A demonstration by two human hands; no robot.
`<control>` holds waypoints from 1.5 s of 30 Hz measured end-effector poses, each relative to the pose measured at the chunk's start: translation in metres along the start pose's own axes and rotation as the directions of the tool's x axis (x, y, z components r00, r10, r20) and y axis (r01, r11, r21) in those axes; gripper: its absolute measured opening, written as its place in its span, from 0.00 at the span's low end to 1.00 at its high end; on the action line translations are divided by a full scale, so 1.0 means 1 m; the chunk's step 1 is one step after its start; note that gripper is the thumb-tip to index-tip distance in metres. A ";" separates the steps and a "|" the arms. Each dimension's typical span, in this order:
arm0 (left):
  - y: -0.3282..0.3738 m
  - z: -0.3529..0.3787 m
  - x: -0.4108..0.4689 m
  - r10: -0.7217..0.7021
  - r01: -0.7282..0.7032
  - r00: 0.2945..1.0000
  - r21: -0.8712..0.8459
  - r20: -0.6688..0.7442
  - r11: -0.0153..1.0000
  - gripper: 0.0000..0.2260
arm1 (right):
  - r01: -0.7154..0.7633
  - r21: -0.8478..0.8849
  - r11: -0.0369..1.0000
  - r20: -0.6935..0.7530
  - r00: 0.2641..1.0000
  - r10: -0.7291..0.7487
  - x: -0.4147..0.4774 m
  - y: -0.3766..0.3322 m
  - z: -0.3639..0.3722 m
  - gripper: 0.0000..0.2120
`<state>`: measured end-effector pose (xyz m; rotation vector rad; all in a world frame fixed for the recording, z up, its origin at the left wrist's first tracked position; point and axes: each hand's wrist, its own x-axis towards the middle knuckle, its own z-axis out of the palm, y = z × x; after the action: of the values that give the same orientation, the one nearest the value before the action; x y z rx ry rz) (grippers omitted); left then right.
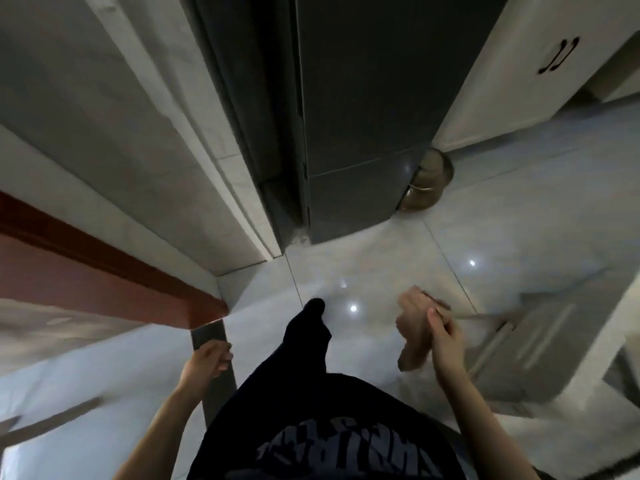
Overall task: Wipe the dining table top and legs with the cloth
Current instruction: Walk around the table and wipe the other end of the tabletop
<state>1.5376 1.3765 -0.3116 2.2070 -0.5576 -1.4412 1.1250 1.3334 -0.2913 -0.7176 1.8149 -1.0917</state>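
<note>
Glossy pale tiled floor (381, 258) throughout. Right hand (441, 327) grips crumpled tan cloth (414, 327); left hand (207, 362) curls around dark bench leg (214, 368), lower left. Recommend full-length downward strokes.

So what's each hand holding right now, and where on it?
The right hand grips the tan cloth bunched near its middle, ends hanging free. The left hand rests curled against the table leg; a firm grip cannot be told.

Table corner (204, 310) is sitting at left, its leg (214, 358) dropping beside the left hand (204, 362). Cloth (412, 327) is hanging from the right hand (443, 334), right of the person's leg (304, 337). Fridge (363, 116) is standing ahead; a basket (429, 181) is sitting on the floor (519, 220) at its right.
</note>
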 end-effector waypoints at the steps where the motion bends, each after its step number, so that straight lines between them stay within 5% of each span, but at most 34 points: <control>1: 0.023 0.003 0.019 0.022 -0.022 1.000 0.028 0.019 0.999 0.08 | -0.009 0.014 1.000 -0.009 1.000 0.009 0.011 -0.006 0.004 0.11; 6: 0.165 0.020 0.099 0.136 -0.153 0.979 0.104 0.153 0.983 0.09 | -0.035 0.084 0.996 -0.142 0.989 0.047 0.051 -0.034 0.014 0.09; 12: 0.324 0.085 0.152 0.304 -0.406 0.881 0.251 0.361 0.879 0.08 | -0.110 0.137 0.984 -0.421 0.893 0.159 0.064 -0.061 0.007 0.08; 23: 0.433 0.339 0.150 0.226 -0.579 0.681 0.322 0.697 0.749 0.06 | -0.165 0.248 0.955 -0.618 0.732 0.287 0.135 -0.032 -0.059 0.12; 26: 0.460 0.392 0.142 0.185 -0.570 0.686 0.361 0.704 0.738 0.07 | -0.151 0.209 0.966 -0.570 0.784 0.246 0.187 -0.054 -0.086 0.13; 33: 0.525 0.476 0.142 0.126 -0.522 0.744 0.453 0.657 0.723 0.10 | -0.112 0.310 0.944 -0.612 0.736 0.289 0.325 -0.117 -0.150 0.05; 40: 0.575 0.556 0.156 0.099 -0.464 0.783 0.471 0.614 0.750 0.08 | -0.109 0.333 0.937 -0.616 0.727 0.304 0.429 -0.145 -0.214 0.11; 45: 0.627 0.661 0.171 0.068 -0.482 0.752 0.477 0.655 0.735 0.08 | -0.127 0.357 0.926 -0.656 0.672 0.345 0.499 -0.155 -0.264 0.09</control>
<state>0.9348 0.6722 -0.3208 1.8722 -1.7631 -1.9728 0.6706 0.9647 -0.2843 0.1811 2.2267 -1.5361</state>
